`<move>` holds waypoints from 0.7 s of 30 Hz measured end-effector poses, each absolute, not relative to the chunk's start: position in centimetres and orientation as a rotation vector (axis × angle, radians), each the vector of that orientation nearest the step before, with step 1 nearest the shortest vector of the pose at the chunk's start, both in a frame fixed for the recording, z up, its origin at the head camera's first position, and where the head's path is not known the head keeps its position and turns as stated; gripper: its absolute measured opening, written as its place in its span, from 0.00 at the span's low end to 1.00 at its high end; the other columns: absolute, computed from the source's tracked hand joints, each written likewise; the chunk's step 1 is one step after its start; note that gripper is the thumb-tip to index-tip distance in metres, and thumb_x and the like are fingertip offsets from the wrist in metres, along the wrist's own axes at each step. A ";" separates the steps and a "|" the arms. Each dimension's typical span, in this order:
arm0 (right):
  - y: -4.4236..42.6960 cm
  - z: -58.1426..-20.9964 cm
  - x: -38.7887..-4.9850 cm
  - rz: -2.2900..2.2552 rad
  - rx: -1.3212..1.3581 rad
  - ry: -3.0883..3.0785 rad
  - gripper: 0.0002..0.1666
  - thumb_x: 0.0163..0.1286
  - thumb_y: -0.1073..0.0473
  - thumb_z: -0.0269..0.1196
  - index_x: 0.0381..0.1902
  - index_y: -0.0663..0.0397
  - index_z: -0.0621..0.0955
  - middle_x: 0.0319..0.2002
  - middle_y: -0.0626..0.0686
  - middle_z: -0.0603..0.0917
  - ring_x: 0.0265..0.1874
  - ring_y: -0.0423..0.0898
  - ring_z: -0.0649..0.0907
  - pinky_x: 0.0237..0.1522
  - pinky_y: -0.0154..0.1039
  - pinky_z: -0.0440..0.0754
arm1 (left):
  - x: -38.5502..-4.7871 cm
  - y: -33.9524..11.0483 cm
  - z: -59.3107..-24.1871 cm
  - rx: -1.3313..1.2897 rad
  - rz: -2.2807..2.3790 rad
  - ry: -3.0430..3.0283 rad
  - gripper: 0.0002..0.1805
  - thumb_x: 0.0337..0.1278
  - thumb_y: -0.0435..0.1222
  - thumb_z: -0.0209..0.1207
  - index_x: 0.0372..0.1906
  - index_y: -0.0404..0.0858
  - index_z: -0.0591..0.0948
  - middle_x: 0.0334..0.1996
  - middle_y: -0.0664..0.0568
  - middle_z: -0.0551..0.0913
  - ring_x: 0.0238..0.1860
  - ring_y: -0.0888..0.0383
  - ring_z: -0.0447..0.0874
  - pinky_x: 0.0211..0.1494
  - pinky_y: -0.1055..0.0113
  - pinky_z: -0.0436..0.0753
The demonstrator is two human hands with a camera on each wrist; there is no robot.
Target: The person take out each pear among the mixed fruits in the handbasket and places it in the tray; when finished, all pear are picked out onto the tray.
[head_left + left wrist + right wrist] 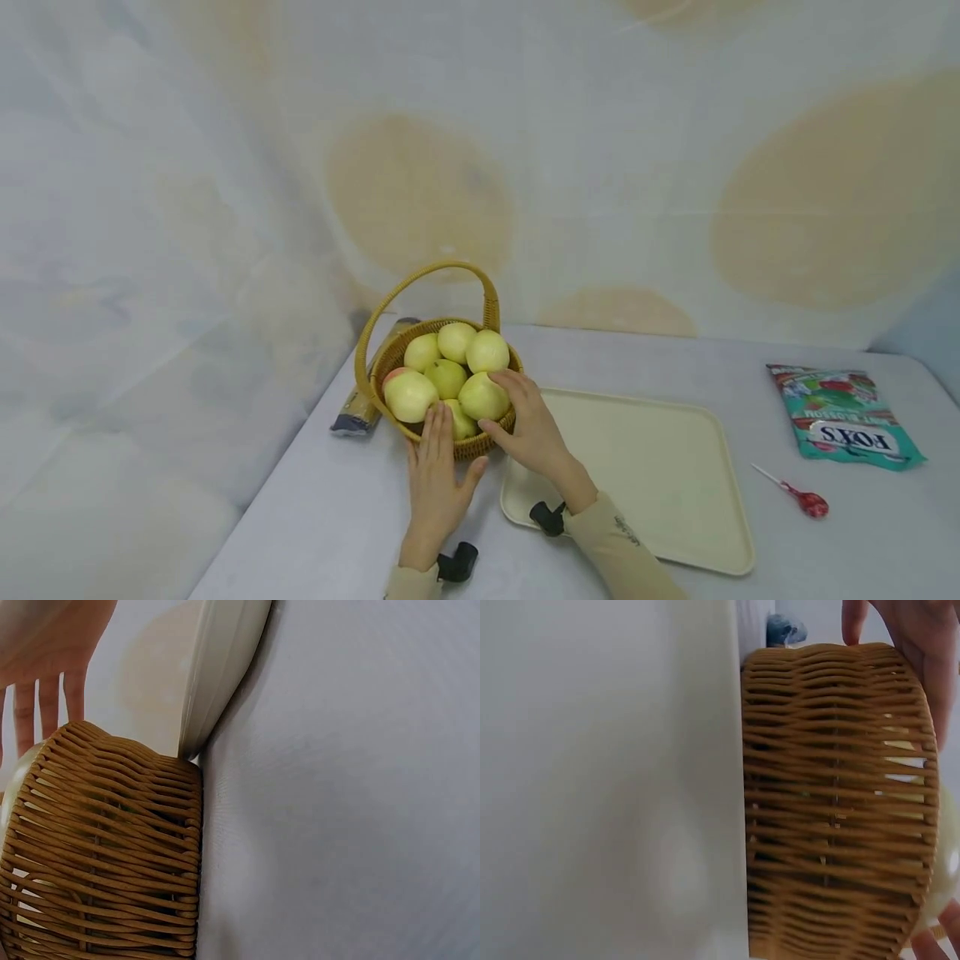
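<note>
In the head view, a wicker basket with a tall handle holds several pale green fruits. My left hand is at its front, fingers straight and fingertips against the lower fruits, thumb spread. At the basket's right side, my right hand spreads thumb and fingers over the rightmost fruit. The left wrist view shows the woven side and my right hand with fairly straight fingers. In the right wrist view, my left hand is above the basket, with my right fingertips near a fruit.
A cream tray lies right of the basket. Farther right are a teal FOX'S bag and a red lollipop. A gold-and-dark packet lies partly behind the basket's left side. A patterned cloth wall stands behind.
</note>
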State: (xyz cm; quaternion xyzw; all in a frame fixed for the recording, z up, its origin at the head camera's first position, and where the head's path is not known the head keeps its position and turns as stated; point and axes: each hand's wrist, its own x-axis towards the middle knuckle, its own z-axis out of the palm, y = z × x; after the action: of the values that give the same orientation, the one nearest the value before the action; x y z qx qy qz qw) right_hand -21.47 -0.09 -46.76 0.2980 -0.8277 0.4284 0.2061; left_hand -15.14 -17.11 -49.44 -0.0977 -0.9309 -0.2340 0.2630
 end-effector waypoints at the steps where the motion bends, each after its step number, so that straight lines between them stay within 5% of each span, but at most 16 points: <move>1: -0.3 -46.8 -21.5 1.204 0.836 -2.298 0.38 0.63 0.53 0.67 0.68 0.55 0.67 0.66 0.62 0.68 0.66 0.61 0.69 0.63 0.62 0.72 | -15.2 -17.1 -49.4 -0.267 -0.630 -2.517 0.47 0.62 0.61 0.51 0.76 0.37 0.54 0.76 0.43 0.57 0.77 0.43 0.51 0.64 0.24 0.55; 9: -1.5 -46.9 -22.1 1.222 0.815 -2.317 0.37 0.61 0.56 0.67 0.67 0.55 0.69 0.65 0.61 0.68 0.66 0.59 0.68 0.63 0.60 0.72 | -15.1 -16.9 -49.4 -0.275 -0.602 -2.508 0.48 0.63 0.65 0.44 0.76 0.36 0.55 0.76 0.43 0.57 0.76 0.43 0.51 0.65 0.25 0.55; 21: -2.7 -46.2 -23.4 0.933 0.871 -2.337 0.38 0.54 0.61 0.72 0.63 0.54 0.73 0.61 0.59 0.74 0.60 0.58 0.73 0.58 0.56 0.77 | -15.1 -17.3 -49.3 -0.259 -0.617 -2.533 0.46 0.63 0.60 0.51 0.76 0.36 0.54 0.76 0.43 0.56 0.77 0.43 0.51 0.67 0.26 0.53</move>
State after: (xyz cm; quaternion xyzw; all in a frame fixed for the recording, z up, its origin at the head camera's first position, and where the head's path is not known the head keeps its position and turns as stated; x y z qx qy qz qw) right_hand -23.44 -2.67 -46.21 0.3178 -0.8527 0.3404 0.2369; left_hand -15.13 -17.29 -49.27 -0.0957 -0.9341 -0.2274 0.2580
